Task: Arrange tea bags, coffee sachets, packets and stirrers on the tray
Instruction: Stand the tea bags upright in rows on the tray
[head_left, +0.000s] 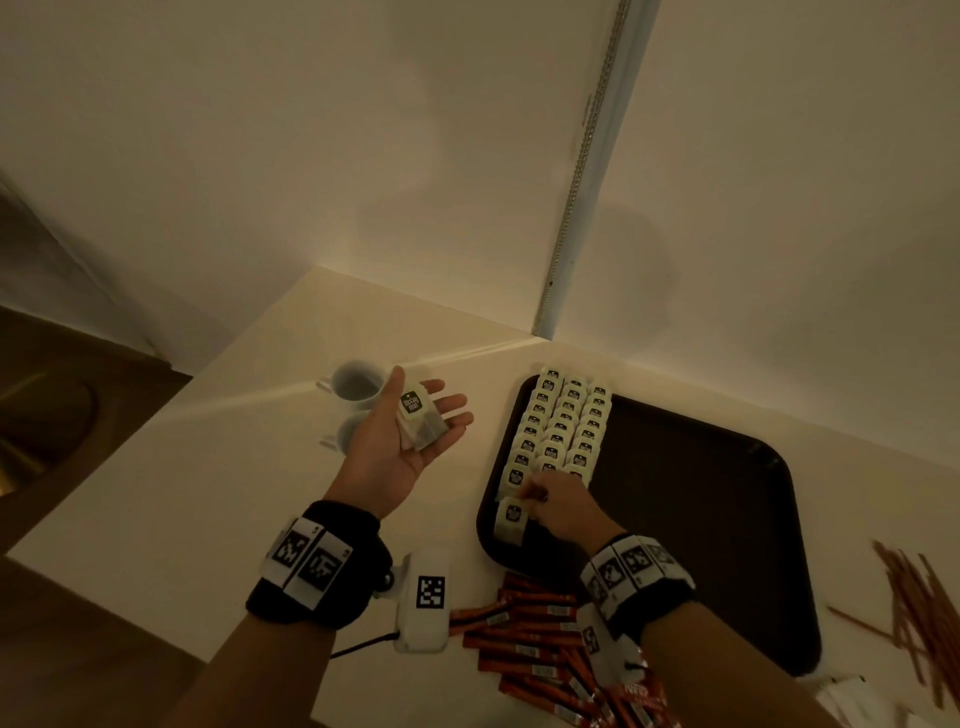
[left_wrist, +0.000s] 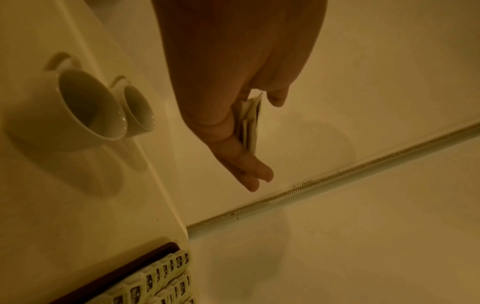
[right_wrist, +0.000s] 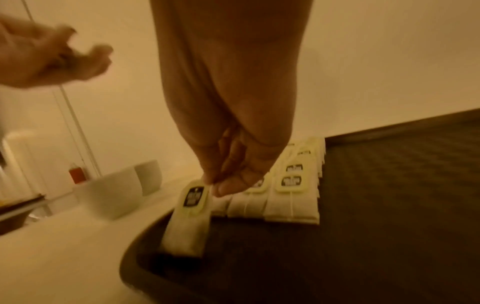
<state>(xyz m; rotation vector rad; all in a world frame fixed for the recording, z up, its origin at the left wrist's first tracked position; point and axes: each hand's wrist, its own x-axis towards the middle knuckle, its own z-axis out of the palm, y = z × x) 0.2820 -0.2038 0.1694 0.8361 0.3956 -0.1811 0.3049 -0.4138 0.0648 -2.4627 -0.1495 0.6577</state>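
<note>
My left hand (head_left: 432, 410) is held palm up above the counter, left of the tray, fingers straight. A small stack of tea bags (head_left: 415, 422) lies on its palm, seen edge-on as tea bags (left_wrist: 249, 123) in the left wrist view. My right hand (head_left: 527, 494) pinches the tag of one tea bag (head_left: 510, 520) at the near-left corner of the dark brown tray (head_left: 701, 493). In the right wrist view that tea bag (right_wrist: 187, 226) hangs tilted, its lower end on the tray (right_wrist: 389, 205). Three rows of tea bags (head_left: 563, 426) lie along the tray's left side.
Two white cups (head_left: 356, 387) stand on the counter behind my left hand. Red coffee sachets (head_left: 530, 639) lie heaped in front of the tray, thin stirrers (head_left: 914, 608) to its right. A white device (head_left: 426, 597) sits near my left wrist. The wall rises right behind the tray.
</note>
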